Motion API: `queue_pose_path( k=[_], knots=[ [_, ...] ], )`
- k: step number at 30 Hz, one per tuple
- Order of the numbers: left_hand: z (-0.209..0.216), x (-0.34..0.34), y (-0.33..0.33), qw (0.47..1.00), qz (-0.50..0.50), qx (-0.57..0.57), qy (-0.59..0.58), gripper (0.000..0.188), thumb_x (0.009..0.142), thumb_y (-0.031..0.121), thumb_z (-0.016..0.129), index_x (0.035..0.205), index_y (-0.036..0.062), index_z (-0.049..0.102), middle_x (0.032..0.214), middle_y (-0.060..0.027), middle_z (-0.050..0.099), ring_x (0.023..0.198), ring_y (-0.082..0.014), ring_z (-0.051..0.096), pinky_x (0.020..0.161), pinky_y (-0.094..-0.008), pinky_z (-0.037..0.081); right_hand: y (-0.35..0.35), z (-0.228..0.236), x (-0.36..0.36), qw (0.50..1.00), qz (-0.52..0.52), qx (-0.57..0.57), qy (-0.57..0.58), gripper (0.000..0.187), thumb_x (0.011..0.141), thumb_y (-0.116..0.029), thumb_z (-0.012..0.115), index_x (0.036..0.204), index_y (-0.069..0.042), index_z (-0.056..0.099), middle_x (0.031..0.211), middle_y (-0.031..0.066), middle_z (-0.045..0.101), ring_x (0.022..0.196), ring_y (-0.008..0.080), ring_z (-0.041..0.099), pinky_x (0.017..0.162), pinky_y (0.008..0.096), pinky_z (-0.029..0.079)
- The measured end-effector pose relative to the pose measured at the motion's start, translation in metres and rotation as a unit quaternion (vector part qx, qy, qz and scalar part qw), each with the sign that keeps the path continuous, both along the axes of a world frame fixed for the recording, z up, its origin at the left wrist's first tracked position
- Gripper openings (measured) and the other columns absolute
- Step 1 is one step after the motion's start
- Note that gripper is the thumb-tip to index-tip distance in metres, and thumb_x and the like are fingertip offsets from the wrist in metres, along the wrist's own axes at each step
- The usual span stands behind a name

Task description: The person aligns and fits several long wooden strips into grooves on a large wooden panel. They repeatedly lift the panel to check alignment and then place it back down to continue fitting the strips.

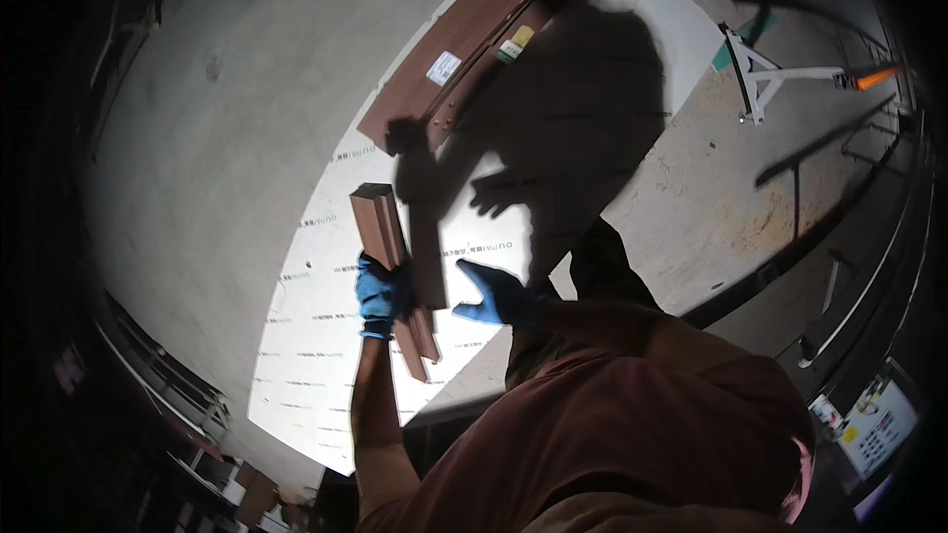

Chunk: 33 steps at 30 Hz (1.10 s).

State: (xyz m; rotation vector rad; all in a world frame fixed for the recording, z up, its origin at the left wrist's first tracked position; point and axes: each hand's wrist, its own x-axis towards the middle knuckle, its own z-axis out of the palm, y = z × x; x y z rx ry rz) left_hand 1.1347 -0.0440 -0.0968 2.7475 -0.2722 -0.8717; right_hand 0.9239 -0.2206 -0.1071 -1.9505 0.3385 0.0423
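Note:
My left hand, in a blue glove, is wrapped around a long brown profiled bar. The bar slants over a white printed sheet, its boxy end pointing away from me and its nearer end reaching past my wrist. My right hand, also gloved in blue, is held out just right of the bar with fingers extended and thumb apart; nothing is in it. Farther off on the sheet lies a brown panel with a white label. A small yellow and green piece rests on that panel.
My dark shadow covers much of the sheet and part of the panel. A white metal stand with an orange end is on the concrete floor at right. Metal rails run along the right; a white item with printed panels stands lower right.

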Motion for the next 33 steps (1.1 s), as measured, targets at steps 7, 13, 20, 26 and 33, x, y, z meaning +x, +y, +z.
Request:
queue_pose_path(
  k=[7,13,20,26,33],
  knots=[
    [0.044,-0.041,-0.122,0.996,0.040,-0.075,0.012,0.074,0.075,0.048,0.091,0.124,0.0028,0.060,0.110,-0.0242,0.076,0.102,-0.0441,0.075,0.086,-0.0555,0.060,0.016,0.018,0.012,0.987,-0.094,0.110,0.071,0.062,0.098,-0.043,0.077,0.143,-0.005,0.057,0.138,0.0128,0.065,0.126,0.0285,0.064,0.111,0.0391,0.051],
    [0.031,-0.049,-0.216,0.976,-0.067,-0.199,-0.054,0.069,0.078,0.046,0.088,0.127,0.0062,0.061,0.101,-0.0205,0.075,0.095,-0.0448,0.075,0.082,-0.0529,0.062,-0.036,-0.037,0.015,0.956,-0.222,0.165,0.101,0.037,0.100,-0.023,0.074,0.131,-0.006,0.063,0.121,0.0086,0.070,0.110,0.0235,0.068,0.096,0.0381,0.056],
    [0.009,-0.048,-0.329,0.944,-0.184,-0.265,-0.065,0.086,0.081,0.040,0.088,0.147,-0.0020,0.053,0.125,-0.0266,0.071,0.120,-0.0453,0.069,0.100,-0.0523,0.057,-0.123,-0.071,0.026,0.935,-0.335,0.114,0.012,0.045,0.095,-0.017,0.079,0.133,-0.003,0.060,0.118,0.0110,0.069,0.103,0.0201,0.067,0.089,0.0381,0.056],
    [-0.058,-0.024,-0.407,0.930,-0.140,-0.339,-0.018,0.077,0.098,0.041,0.078,0.153,-0.0073,0.052,0.151,-0.0313,0.059,0.143,-0.0441,0.056,0.118,-0.0483,0.046,-0.205,-0.134,0.008,0.908,-0.389,0.152,0.034,0.027,0.101,-0.023,0.074,0.121,-0.004,0.073,0.109,0.0100,0.076,0.104,0.0223,0.071,0.092,0.0376,0.057],
    [-0.111,0.020,-0.496,0.915,-0.139,-0.366,0.099,0.082,0.101,0.051,0.073,0.157,-0.0032,0.048,0.155,-0.0267,0.057,0.147,-0.0397,0.053,0.121,-0.0451,0.042,-0.307,-0.131,-0.010,0.869,-0.426,0.231,0.098,0.046,0.100,-0.031,0.078,0.136,-0.004,0.070,0.128,0.0126,0.075,0.119,0.0247,0.070,0.101,0.0397,0.057]
  ],
)
